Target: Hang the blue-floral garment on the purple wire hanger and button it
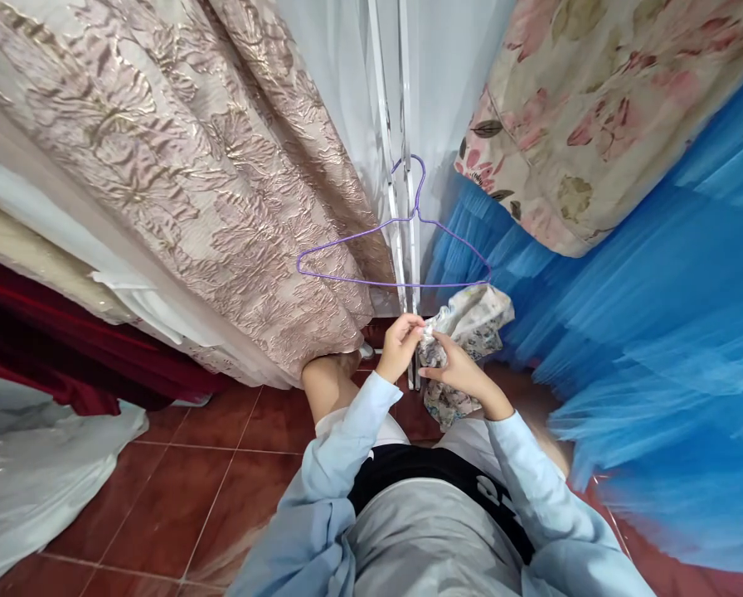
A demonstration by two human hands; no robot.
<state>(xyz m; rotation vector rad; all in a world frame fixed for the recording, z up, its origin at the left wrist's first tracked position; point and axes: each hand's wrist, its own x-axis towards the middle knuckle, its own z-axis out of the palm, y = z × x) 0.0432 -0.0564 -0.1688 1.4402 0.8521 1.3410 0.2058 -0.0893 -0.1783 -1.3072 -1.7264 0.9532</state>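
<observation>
A purple wire hanger (416, 213) hangs by its hook on a white metal rack in front of me. Below its right end is a small floral garment (471, 332) in white and grey, with a gathered edge; its upper part touches the hanger's lower right corner. My left hand (400, 347) pinches the left end of the gathered edge between thumb and fingertips. Just right of it, my right hand (462, 371) grips the same garment, with its index finger on the edge and its thumb lower down. The lower part of the cloth hangs down toward my knees.
White rack uprights (400, 240) stand at the centre. A pink brocade dress (222, 166) and a dark red cloth (79, 332) hang at left. At right are a floral dress (570, 124) and blue tulle (645, 332). Red tiles (222, 497) cover the floor.
</observation>
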